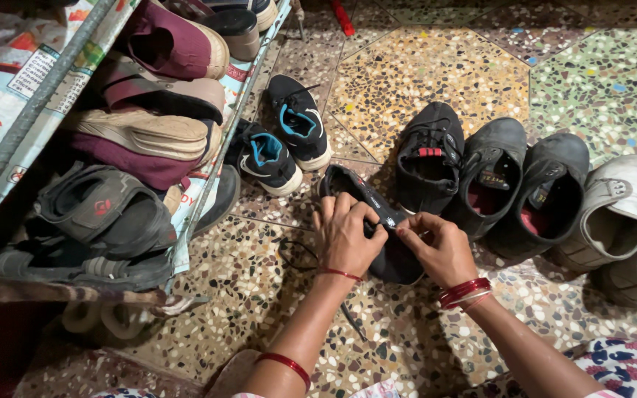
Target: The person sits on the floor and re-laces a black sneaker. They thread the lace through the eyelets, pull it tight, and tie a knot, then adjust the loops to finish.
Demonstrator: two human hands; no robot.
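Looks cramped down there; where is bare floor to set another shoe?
Bare floor shows at the top, beyond the row of shoes, and between the person's forearms. Crowded: around the hands at the black shoe, the rack on the left, and the grey shoes on the right.

floor [436, 74]: speckled terrazzo, yellow, green and pale panels with dark flecks
shoe in hands [377, 221]: black, black lace
small pair [285, 140]: black, blue lining, white soles
shoes along the floor's right side [495, 184]: black, one with a red tab
far-right pair [621, 214]: dirty grey-white
wrist bangles [464, 291]: red
rack footwear [164, 44]: maroon, tan, grey sandals
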